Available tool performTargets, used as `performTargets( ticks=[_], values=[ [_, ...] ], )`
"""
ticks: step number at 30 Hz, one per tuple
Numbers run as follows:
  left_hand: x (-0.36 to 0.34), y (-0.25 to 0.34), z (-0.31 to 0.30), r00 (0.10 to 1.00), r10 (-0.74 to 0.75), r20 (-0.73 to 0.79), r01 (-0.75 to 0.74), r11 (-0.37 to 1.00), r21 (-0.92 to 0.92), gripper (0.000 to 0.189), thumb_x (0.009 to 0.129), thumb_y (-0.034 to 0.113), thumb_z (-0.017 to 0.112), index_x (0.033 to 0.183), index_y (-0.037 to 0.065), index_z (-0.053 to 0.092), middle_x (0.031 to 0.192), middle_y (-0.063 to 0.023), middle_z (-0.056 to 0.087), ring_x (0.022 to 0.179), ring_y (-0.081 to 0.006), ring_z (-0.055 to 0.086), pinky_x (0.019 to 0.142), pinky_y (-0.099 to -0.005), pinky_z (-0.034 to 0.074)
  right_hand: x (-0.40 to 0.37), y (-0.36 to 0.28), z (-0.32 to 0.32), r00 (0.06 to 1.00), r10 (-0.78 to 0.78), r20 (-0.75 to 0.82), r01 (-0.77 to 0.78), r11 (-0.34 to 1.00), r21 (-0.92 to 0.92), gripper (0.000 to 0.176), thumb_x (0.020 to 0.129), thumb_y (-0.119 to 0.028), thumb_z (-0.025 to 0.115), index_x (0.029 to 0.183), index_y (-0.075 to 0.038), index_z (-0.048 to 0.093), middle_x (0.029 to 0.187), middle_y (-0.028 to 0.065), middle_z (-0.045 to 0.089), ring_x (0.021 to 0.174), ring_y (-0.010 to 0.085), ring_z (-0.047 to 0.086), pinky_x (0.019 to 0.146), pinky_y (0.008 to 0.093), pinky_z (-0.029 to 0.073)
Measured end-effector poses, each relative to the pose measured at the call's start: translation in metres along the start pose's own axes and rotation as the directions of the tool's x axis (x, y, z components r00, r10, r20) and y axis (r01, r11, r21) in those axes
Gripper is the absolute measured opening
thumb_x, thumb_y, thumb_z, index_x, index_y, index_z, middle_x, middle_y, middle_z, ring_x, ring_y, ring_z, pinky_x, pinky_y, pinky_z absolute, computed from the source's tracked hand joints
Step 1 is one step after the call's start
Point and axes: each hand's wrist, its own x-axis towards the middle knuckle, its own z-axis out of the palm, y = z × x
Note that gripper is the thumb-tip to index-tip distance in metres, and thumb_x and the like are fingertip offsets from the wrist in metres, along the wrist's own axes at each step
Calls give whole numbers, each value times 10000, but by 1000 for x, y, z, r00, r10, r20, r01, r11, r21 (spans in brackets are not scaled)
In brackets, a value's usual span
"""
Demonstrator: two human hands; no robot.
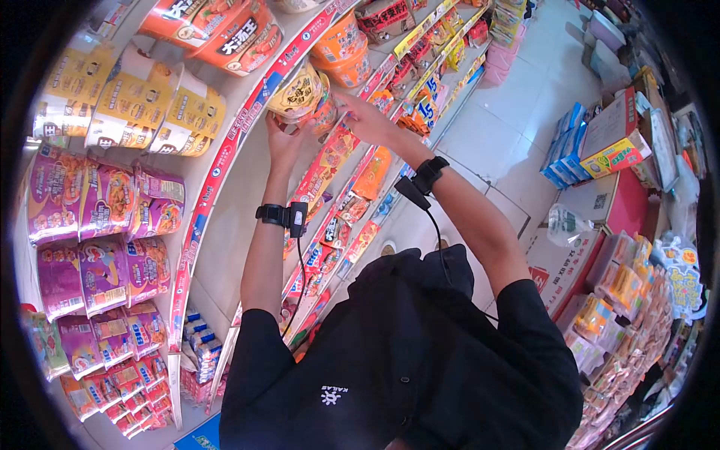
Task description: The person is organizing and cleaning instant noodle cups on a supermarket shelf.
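Head view — left hand [285, 133], fingers curled around a yellow-topped noodle cup [295, 91] near the shelf edge [238, 124]; right hand [365, 120] close by, grip indeterminable — red bowls [234, 37] and orange tubs [343, 52] flank it.

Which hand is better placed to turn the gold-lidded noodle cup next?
Probably the left hand: its fingers are right at the near edge of the gold-lidded cup, while the right hand is off to the side, farther from the lid.

The one camera sits on the person's head, facing forward and steeply down over both arms [480, 217] toward the shelves [217, 142].
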Motion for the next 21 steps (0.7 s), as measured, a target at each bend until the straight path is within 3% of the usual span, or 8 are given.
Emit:
performTargets(
  ticks=[5,8,10,12,14,16,18,21],
  values=[
    [1,6,4,1000,-29,7,29,1000,10,1024,793,114,899,1561,33,227,1527,-137,418,1385,-264,484,1028,-389,558,4,21,2,987,-159,-24,157,986,-56,692,894,19,510,1567,-103,398,1430,212,586,1315,376,569,1104,434,454],
    [-6,3,0,998,-42,-40,45,997,68,1007,796,123,896,1557,43,242,1502,-157,433,1357,-279,507,1003,-402,565,-11,11,-7,996,39,80,-34,998,-60,721,929,76,524,1604,-93,335,1586,120,438,1370,232,525,1063,400,496],
    [-19,-3,-1,994,15,-104,-1,990,139,858,805,122,880,1483,40,359,1401,-147,516,1268,-261,564,948,-391,571,-28,14,-18,1000,13,-18,-16,983,-185,603,935,2,608,1517,-64,463,1466,149,566,1292,259,597,1023,402,521],
    [-44,3,-5,974,69,-217,-23,978,208,714,814,122,864,1408,36,477,1300,-138,599,1179,-243,622,894,-380,577,-55,24,-47,999,17,-32,-28,919,-392,351,907,-163,683,1230,-34,638,1177,193,685,1134,374,643,966,455,516],
    [-74,25,-3,986,26,-166,53,891,451,308,838,121,812,1077,41,634,991,-118,675,939,-212,676,761,-362,551,-77,42,-68,998,66,17,-47,845,-533,203,890,-174,695,1033,-35,657,976,151,702,969,369,672,841,470,536],
    [-106,44,12,991,38,-129,40,831,555,167,843,93,741,853,38,583,788,-113,622,774,-250,653,663,-380,503,-108,71,-88,992,82,91,-8,784,-620,184,867,-175,710,977,-49,634,898,141,691,889,370,676,779,480,536],
    [-130,26,30,943,333,8,-267,740,617,84,835,45,664,854,40,582,798,-139,596,705,-291,623,635,-400,496,-133,93,-106,965,235,115,-87,702,-707,196,859,-188,727,922,-48,605,870,161,684,868,384,674,764,487,537],
    [-169,26,45,982,138,128,-187,792,581,92,819,38,637,842,52,549,834,-123,580,796,-323,612,686,-440,492,-156,86,-111,930,307,204,-53,660,-750,207,859,-171,741,893,-42,582,826,168,686,824,398,678,741,481,542]
  ],
)
